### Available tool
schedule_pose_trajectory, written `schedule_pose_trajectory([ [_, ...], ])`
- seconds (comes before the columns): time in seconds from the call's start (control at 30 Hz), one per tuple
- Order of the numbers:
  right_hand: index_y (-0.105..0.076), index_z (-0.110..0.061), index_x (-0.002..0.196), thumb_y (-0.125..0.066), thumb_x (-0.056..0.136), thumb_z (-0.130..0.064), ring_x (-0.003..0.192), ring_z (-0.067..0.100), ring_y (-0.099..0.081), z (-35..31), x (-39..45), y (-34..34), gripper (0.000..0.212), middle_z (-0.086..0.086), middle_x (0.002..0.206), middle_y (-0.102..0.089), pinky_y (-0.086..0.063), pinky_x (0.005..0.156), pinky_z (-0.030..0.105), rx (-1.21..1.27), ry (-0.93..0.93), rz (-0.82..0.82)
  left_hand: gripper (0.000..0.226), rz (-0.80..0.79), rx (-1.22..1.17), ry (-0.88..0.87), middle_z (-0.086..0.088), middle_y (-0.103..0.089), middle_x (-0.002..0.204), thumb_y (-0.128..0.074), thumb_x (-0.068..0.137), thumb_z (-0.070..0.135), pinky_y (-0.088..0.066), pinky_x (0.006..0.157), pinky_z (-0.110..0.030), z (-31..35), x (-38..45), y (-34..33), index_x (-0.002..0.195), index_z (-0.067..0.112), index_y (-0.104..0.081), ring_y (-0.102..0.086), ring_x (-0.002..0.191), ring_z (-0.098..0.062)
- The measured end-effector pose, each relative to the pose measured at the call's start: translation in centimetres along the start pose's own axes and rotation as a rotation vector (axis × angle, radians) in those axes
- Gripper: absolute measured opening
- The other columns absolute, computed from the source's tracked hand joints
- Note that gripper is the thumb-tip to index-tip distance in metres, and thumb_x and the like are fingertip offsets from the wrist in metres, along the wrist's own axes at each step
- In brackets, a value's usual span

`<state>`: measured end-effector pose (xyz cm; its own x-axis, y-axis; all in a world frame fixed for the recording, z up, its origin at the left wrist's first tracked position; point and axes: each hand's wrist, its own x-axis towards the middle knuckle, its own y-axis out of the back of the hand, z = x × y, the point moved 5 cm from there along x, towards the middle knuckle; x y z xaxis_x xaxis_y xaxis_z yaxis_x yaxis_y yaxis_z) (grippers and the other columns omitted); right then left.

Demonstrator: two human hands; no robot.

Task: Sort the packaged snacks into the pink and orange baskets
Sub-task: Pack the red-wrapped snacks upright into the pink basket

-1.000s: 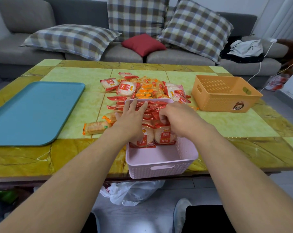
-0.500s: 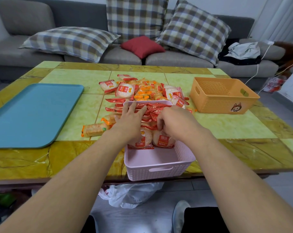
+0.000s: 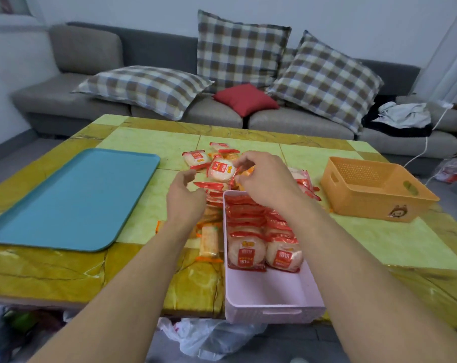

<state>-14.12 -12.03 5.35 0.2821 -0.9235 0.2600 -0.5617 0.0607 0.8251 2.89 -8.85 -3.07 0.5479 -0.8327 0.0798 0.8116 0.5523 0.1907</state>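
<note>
The pink basket (image 3: 274, 313) stands at the table's near edge, its far half filled with two rows of red rice cracker packets (image 3: 264, 247). Just beyond it lies a loose pile of snacks (image 3: 198, 159). My right hand (image 3: 266, 182) reaches over the basket's far rim and pinches the right edge of a round red rice cracker packet (image 3: 219, 170) on top of the pile. My left hand (image 3: 186, 200) hovers left of that packet, fingers apart and empty. Long orange-wrapped packets (image 3: 209, 242) lie left of the pink basket. The orange basket (image 3: 366, 205) sits empty at the right.
A blue tray (image 3: 65, 200) covers the table's left side. A grey sofa (image 3: 287, 121) with checked pillows runs behind the table. A plastic bag (image 3: 211, 336) lies on the floor under the near edge. The pink basket overhangs that edge.
Both hands have left the packets inside the pink basket and moved forward to the loose pile. The right hand has closed on a round packet there. The camera has tilted up.
</note>
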Motion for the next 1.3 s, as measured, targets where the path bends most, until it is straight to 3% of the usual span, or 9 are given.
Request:
schedule_pose_trajectory([
  [0.07,-0.067,-0.028,0.121,-0.074,0.087,-0.030,0.112,0.020,-0.061,-1.5,2.6,-2.4,0.035,-0.003,0.126,-0.066,-0.052,0.093,0.038,-0.055,0.024,-0.134,0.052,0.047,-0.043,0.116,0.001,-0.060,0.132,-0.053,0.086,-0.006,-0.050,0.099,-0.034,-1.8,1.2,0.8,0.133,0.016,-0.057,-0.054,0.124,-0.016],
  [0.17,-0.049,-0.019,0.147,-0.077,0.084,-0.038,0.129,0.028,-0.053,-2.7,5.9,-7.6,0.072,0.005,0.148,-0.052,-0.048,0.104,0.040,-0.340,0.035,-0.455,0.050,0.053,-0.051,0.171,0.002,-0.061,0.128,-0.049,0.087,-0.007,-0.049,0.087,-0.030,-3.4,3.2,1.3,0.130,0.018,-0.059,-0.056,0.121,-0.019],
  [0.4,-0.053,-0.004,0.137,-0.067,0.086,-0.013,0.098,0.027,-0.061,-2.5,8.0,-13.6,0.053,0.009,0.115,-0.060,-0.054,0.074,0.033,-0.763,-0.015,-0.893,0.039,0.082,-0.146,0.234,0.003,-0.062,0.123,-0.052,0.089,-0.001,-0.043,0.072,-0.024,-5.1,6.9,0.9,0.118,0.022,-0.063,-0.062,0.110,-0.019],
  [0.47,-0.049,-0.004,0.137,-0.064,0.087,-0.012,0.098,0.028,-0.060,-2.6,8.4,-14.1,0.053,0.008,0.107,-0.058,-0.051,0.069,0.034,-0.772,-0.002,-0.847,0.036,0.088,-0.165,0.238,0.002,-0.062,0.122,-0.055,0.089,0.000,-0.043,0.076,-0.025,-5.1,7.8,0.6,0.117,0.021,-0.064,-0.061,0.111,-0.018],
  [0.57,-0.039,-0.008,0.143,-0.061,0.085,-0.013,0.110,0.030,-0.061,-2.0,9.3,-14.3,0.062,0.010,0.127,-0.058,-0.048,0.072,0.036,-0.740,0.013,-0.732,0.034,0.094,-0.197,0.241,0.000,-0.063,0.123,-0.056,0.090,0.001,-0.041,0.079,-0.024,-4.8,9.5,0.1,0.119,0.018,-0.065,-0.060,0.111,-0.017],
  [0.83,-0.069,-0.011,0.103,-0.076,0.069,-0.018,0.083,0.032,-0.072,-1.2,13.1,-8.2,0.035,0.012,0.095,-0.075,-0.061,0.073,0.046,-0.175,-0.076,-0.666,0.045,0.029,-0.141,0.315,-0.011,-0.056,0.135,-0.057,0.095,0.009,-0.038,0.088,-0.032,-3.4,17.3,-0.9,0.139,0.009,-0.052,-0.049,0.112,-0.024],
  [1.0,-0.062,-0.013,0.091,-0.076,0.078,-0.009,0.051,0.022,-0.059,2.7,16.2,-2.1,0.019,0.010,0.074,-0.066,-0.049,0.051,0.030,0.319,-0.273,-0.328,0.073,-0.151,0.089,0.281,-0.011,-0.049,0.146,-0.076,0.088,0.033,-0.041,0.098,-0.035,-4.3,18.9,-3.8,0.148,0.009,-0.041,-0.048,0.132,-0.030],
  [1.13,-0.058,-0.012,0.099,-0.076,0.074,-0.015,0.055,0.023,-0.060,8.3,17.9,-2.8,0.031,0.010,0.083,-0.061,-0.051,0.047,0.030,0.390,-0.420,-0.123,0.088,-0.253,0.427,0.003,-0.001,-0.060,0.130,-0.088,0.059,0.059,-0.052,0.099,-0.044,-3.8,18.1,-7.2,0.134,0.026,-0.055,-0.057,0.119,-0.023],
  [1.3,-0.064,-0.006,0.107,-0.076,0.077,-0.023,0.065,0.024,-0.066,11.2,19.2,-4.7,0.036,0.011,0.093,-0.069,-0.058,0.059,0.037,0.528,-0.516,-0.104,0.099,-0.563,0.779,0.084,-0.004,-0.062,0.128,-0.088,0.056,0.064,-0.053,0.097,-0.043,-5.0,17.6,-8.8,0.136,0.017,-0.053,-0.058,0.117,-0.026],
])
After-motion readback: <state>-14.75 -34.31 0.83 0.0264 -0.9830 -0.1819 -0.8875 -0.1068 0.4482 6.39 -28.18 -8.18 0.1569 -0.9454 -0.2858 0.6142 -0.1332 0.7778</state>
